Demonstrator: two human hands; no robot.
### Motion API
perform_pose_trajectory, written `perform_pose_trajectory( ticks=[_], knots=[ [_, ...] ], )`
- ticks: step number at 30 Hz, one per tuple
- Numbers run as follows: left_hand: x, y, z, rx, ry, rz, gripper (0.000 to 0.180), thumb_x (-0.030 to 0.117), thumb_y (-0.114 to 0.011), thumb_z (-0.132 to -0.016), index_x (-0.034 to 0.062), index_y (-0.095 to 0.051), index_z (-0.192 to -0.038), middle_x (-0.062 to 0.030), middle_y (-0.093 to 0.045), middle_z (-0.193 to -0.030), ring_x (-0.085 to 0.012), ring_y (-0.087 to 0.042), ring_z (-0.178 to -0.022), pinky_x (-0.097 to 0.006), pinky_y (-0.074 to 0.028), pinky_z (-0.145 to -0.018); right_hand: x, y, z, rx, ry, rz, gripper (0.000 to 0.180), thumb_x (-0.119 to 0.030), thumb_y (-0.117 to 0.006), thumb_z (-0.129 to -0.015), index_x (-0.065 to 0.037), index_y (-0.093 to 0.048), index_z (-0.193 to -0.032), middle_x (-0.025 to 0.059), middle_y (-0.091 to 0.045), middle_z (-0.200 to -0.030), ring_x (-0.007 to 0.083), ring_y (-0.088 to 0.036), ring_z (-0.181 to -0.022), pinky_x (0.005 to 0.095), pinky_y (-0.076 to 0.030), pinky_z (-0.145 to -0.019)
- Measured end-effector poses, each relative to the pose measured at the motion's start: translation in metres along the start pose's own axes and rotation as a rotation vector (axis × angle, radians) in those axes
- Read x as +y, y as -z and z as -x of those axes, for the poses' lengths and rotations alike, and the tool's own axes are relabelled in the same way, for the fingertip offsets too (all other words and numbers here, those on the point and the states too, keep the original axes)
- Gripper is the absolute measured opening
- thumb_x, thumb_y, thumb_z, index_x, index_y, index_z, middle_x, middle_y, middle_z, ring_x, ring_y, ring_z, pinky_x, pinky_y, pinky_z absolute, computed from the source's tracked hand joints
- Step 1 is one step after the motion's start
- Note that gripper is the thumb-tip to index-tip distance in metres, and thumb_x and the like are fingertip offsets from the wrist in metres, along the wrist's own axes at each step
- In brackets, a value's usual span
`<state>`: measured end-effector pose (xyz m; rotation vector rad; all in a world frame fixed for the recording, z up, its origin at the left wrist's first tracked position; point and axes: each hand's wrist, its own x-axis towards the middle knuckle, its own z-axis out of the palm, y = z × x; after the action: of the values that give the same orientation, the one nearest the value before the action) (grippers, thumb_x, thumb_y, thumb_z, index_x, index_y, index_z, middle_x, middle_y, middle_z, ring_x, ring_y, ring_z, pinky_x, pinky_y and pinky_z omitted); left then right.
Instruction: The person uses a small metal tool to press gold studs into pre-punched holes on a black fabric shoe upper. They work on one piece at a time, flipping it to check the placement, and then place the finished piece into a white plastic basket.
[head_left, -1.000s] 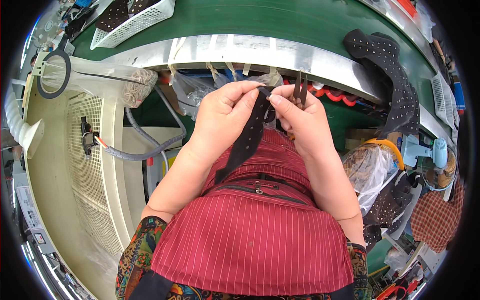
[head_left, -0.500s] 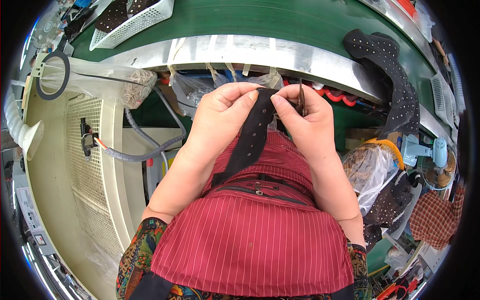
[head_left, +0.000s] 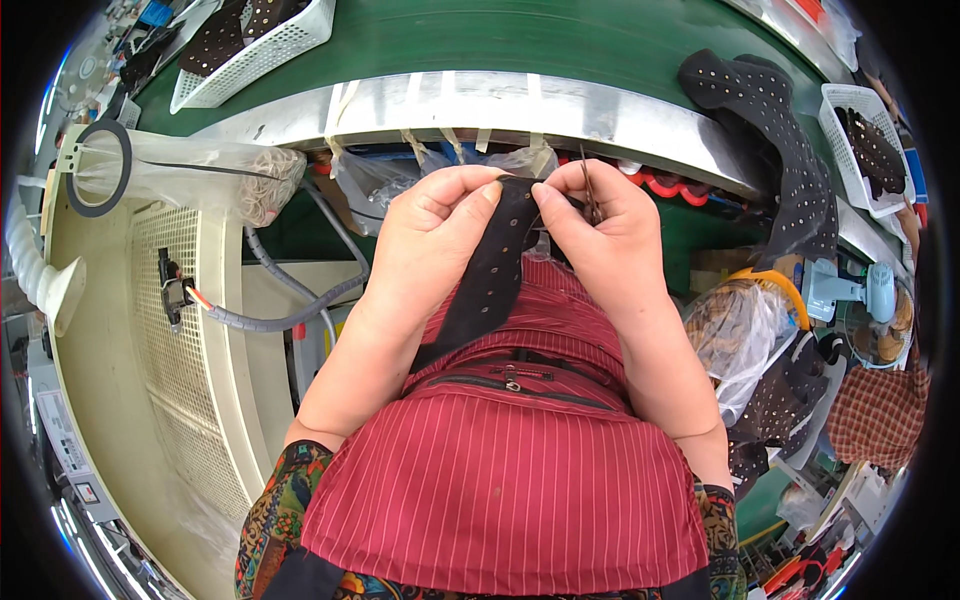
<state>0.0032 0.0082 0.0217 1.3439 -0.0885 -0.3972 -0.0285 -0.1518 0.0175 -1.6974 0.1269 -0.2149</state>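
Note:
A black fabric strip (head_left: 492,262) with rows of small metallic dots hangs between my hands, its lower end lying against the red striped apron (head_left: 510,480). My left hand (head_left: 437,235) pinches the upper left corner between thumb and forefinger. At the strip's upper right corner, my right hand (head_left: 610,235) pinches the edge with thumb and forefinger. Tucked in that same hand is a pair of small dark metal scissors (head_left: 592,205), with a thin blade pointing up past the fingers; the rest of it is hidden.
Ahead runs a green conveyor belt (head_left: 520,45) with a metal edge. A white basket (head_left: 262,62) of dotted pieces sits on it at left, another basket (head_left: 835,125) at right. Dotted black fabric (head_left: 780,140) drapes over the edge. A cream machine frame (head_left: 215,350) stands left, a bagged bin (head_left: 745,330) right.
Both hands have shifted slightly left with the strip, still pinching its top edge. At far right the white basket shows more fully, with dark dotted pieces in it.

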Motion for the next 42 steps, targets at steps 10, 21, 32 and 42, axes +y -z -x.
perform_pose_trajectory(
  ticks=[10, 21, 32, 42],
  knots=[
    [0.003, 0.003, 0.003, -0.010, -0.147, -0.088, 0.016, 0.007, -0.055, -0.090, -0.0006, -0.061, -0.104, -0.0025, -0.064, -0.090, -0.0051, -0.058, -0.079, -0.019, -0.047, -0.070, -0.009, 0.000, -0.002, -0.094, -0.061, -0.108, 0.012, -0.010, -0.063, -0.083, 0.000, -0.058, -0.085, -0.0005, -0.054, -0.068, 0.0054, -0.046, -0.061, 0.0228, -0.039, -0.054],
    [-0.005, 0.010, -0.003, 0.010, -0.160, -0.342, 0.014, 0.011, -0.059, -0.089, 0.0019, -0.063, -0.098, 0.0019, -0.061, -0.085, -0.0025, -0.053, -0.077, -0.018, -0.043, -0.067, -0.009, 0.001, 0.000, -0.181, -0.047, 0.047, 0.013, -0.012, -0.063, -0.082, 0.000, -0.059, -0.084, 0.0043, -0.053, -0.066, 0.0101, -0.049, -0.059, 0.0263, -0.041, -0.055],
    [0.006, 0.007, -0.004, -0.167, -0.166, -0.532, 0.021, 0.016, -0.053, -0.093, 0.0021, -0.063, -0.106, -0.0031, -0.065, -0.091, -0.0081, -0.057, -0.083, -0.023, -0.046, -0.074, -0.008, 0.002, 0.001, -0.192, -0.048, 0.065, 0.014, -0.012, -0.064, -0.081, -0.001, -0.059, -0.089, 0.0061, -0.056, -0.069, 0.0119, -0.052, -0.062, 0.0272, -0.043, -0.058],
    [0.005, 0.012, -0.006, -0.073, -0.018, -0.032, 0.027, 0.017, -0.050, -0.095, -0.0019, -0.060, -0.112, -0.0077, -0.065, -0.101, -0.0103, -0.061, -0.089, -0.023, -0.048, -0.078, -0.010, 0.018, 0.005, -0.082, -0.023, 0.044, 0.018, -0.007, -0.068, -0.079, 0.002, -0.060, -0.092, 0.0028, -0.058, -0.074, 0.0062, -0.050, -0.066, 0.0219, -0.043, -0.058]
  ],
)
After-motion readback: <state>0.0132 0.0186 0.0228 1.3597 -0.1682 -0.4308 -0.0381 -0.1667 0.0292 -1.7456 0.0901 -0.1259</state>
